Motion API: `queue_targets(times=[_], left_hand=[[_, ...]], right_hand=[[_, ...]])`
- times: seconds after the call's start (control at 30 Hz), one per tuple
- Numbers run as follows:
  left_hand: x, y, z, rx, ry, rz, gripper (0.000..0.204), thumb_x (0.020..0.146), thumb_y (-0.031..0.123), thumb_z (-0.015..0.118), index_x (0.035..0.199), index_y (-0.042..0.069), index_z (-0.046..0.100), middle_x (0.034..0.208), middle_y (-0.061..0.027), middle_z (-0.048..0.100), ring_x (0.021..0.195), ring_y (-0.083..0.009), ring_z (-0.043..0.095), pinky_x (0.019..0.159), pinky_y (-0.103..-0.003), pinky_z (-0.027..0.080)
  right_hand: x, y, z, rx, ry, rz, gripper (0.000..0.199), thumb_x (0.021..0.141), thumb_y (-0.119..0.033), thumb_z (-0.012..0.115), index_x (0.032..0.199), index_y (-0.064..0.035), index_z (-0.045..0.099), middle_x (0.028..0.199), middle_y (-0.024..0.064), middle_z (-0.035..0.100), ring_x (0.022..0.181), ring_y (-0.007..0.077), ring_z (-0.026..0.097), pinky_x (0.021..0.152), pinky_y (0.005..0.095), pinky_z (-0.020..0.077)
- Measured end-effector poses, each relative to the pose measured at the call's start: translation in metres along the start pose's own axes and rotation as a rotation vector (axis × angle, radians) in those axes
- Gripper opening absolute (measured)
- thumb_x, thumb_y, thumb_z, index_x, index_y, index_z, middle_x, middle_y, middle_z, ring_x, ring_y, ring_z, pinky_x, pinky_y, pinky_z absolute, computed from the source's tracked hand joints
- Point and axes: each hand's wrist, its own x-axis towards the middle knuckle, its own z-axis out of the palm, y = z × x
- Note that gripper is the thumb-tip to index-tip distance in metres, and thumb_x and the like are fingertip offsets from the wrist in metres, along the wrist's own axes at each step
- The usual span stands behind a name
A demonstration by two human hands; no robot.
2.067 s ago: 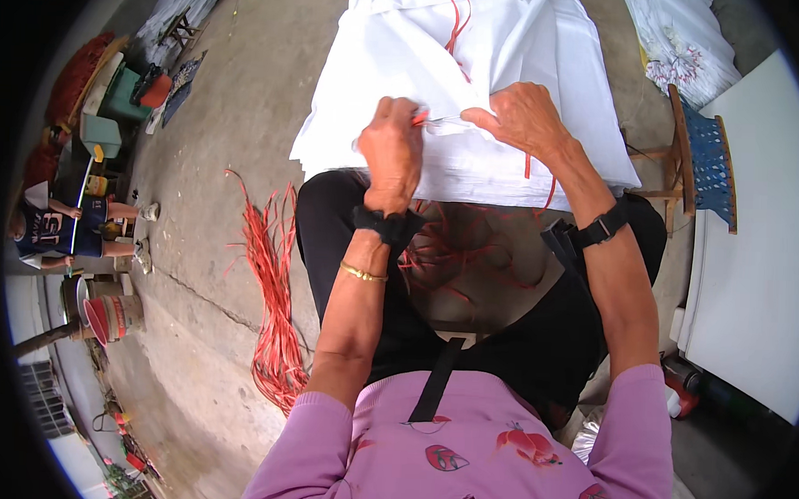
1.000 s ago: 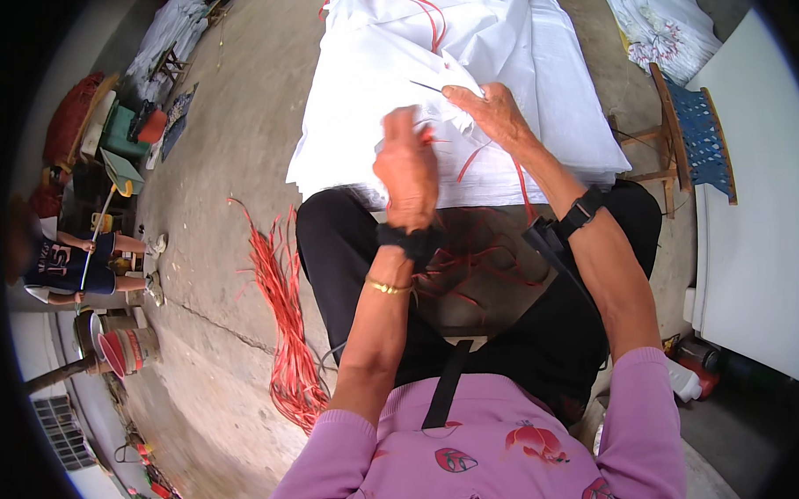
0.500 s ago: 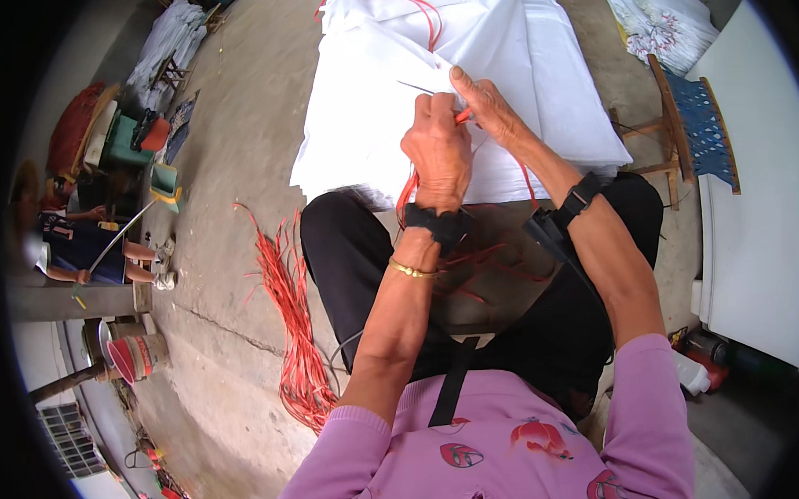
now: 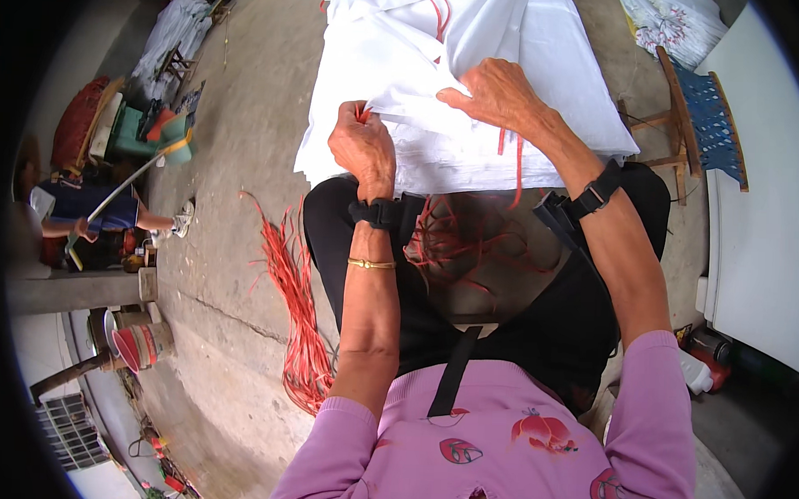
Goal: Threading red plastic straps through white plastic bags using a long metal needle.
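Note:
A stack of white woven sheets (image 4: 438, 163) lies before my knees, its top layer bunched up between my hands. My left hand (image 4: 365, 147) is closed at the stack's left side, pinching a drawn-out corner of the white sheet, with a bit of red strap showing at the fingertips. My right hand (image 4: 502, 96) curls over the raised white fabric, thumb pointing left; what else its fingers hold is hidden. Red strap ends (image 4: 519, 166) hang below that hand over the front edge. Another red strap (image 4: 440, 9) lies across the far part of the stack.
A bundle of red straps (image 4: 295, 334) lies on the concrete floor left of my leg, with more loose straps (image 4: 444, 233) between my knees. At the right stand a wooden chair with blue webbing (image 4: 707, 124) and a white panel (image 4: 762, 209). A person (image 4: 93, 212) holds a long-handled dustpan (image 4: 176, 136) at far left.
My hands have moved apart, the left toward me and leftward, the right slightly up. A thin needle-like tool seen at my left hand is out of sight. The person's dustpan has shifted.

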Motion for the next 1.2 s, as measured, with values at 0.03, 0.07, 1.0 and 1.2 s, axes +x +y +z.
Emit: queue_targets(times=[0.03,0.07,1.0,1.2], left_hand=[[-0.001,0.004,0.000,-0.097,-0.010,0.015,0.009,0.071,0.001,0.059,0.080,0.004,0.061,0.066,-0.0129,0.062,0.059,-0.0289,0.060,0.056,-0.037,0.046],[-0.004,0.011,0.003,-0.185,-0.002,0.065,0.012,0.070,-0.002,0.058,0.080,0.004,0.061,0.064,-0.0135,0.061,0.058,-0.0265,0.059,0.056,-0.036,0.046],[-0.036,0.037,0.026,-0.385,-0.085,0.135,0.014,0.078,0.002,0.061,0.092,0.001,0.057,0.078,-0.0062,0.061,0.059,-0.0102,0.050,0.055,-0.025,0.044],[-0.030,0.019,0.014,-0.339,0.008,0.004,0.006,0.077,0.000,0.061,0.082,0.000,0.058,0.070,-0.0054,0.060,0.054,-0.0106,0.050,0.055,-0.025,0.044]], right_hand=[[-0.002,-0.001,0.000,-0.001,-0.004,0.002,0.057,0.079,-0.045,0.061,0.052,0.0047,0.054,0.046,0.0208,0.050,0.045,0.0311,0.055,0.049,0.0404,0.0446],[-0.005,-0.001,0.000,-0.044,-0.015,-0.018,0.054,0.079,-0.044,0.059,0.056,0.0048,0.058,0.047,0.0190,0.052,0.045,0.0298,0.055,0.048,0.0403,0.0463],[-0.016,0.015,0.015,0.123,0.133,-0.099,0.027,0.089,-0.032,0.051,0.095,-0.0081,0.062,0.052,0.0156,0.050,0.045,0.0282,0.050,0.048,0.0391,0.0437],[-0.015,0.000,-0.002,0.252,-0.018,0.300,0.056,0.077,-0.041,0.054,0.045,0.0042,0.049,0.043,0.0193,0.047,0.042,0.0306,0.048,0.050,0.0424,0.0429]])
